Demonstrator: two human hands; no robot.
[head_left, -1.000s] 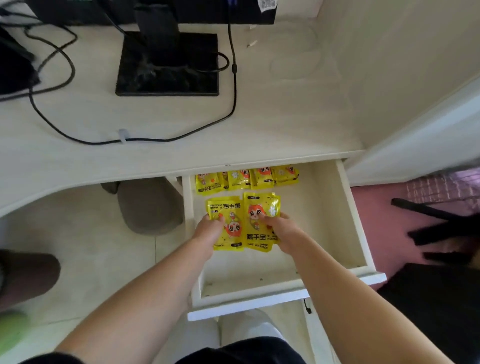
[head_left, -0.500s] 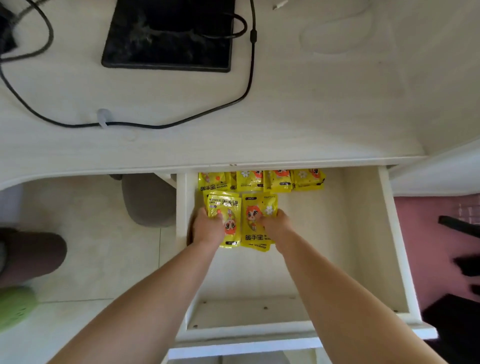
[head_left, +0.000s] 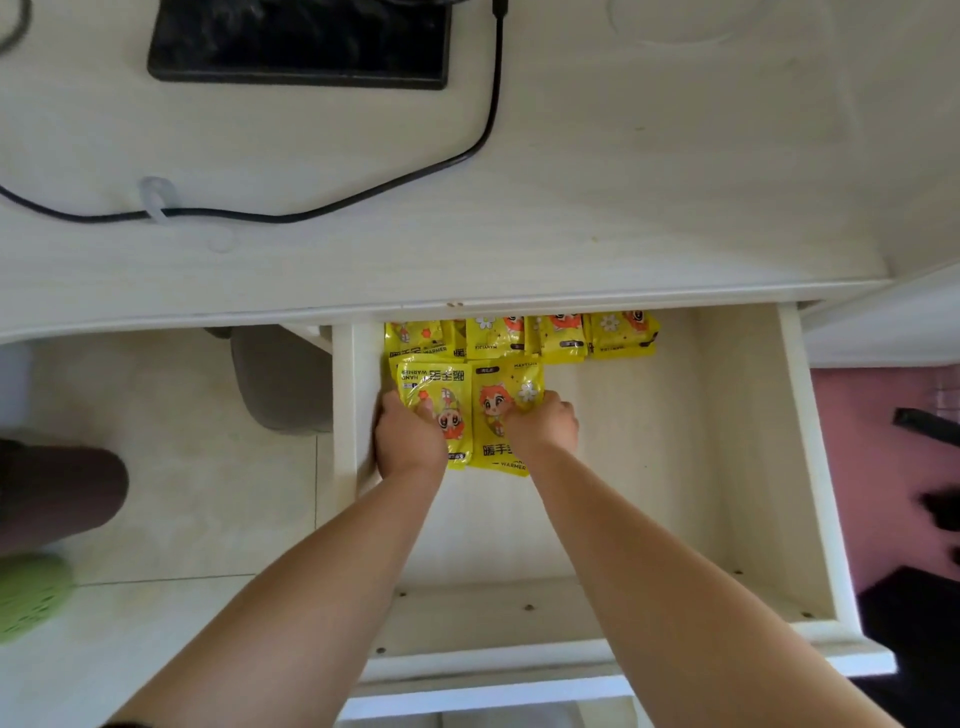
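My left hand (head_left: 410, 441) grips the left hand-warmer packet (head_left: 431, 382) and my right hand (head_left: 543, 431) pinches the right hand-warmer packet (head_left: 506, 387), side by side, far-left in the open drawer (head_left: 802, 467).

White drawer (head_left: 649, 467) bears yellow packets (head_left: 621, 335) toward its back-left.

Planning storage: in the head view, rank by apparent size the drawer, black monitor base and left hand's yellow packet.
1. drawer
2. black monitor base, cropped at top
3. yellow packet under the left hand
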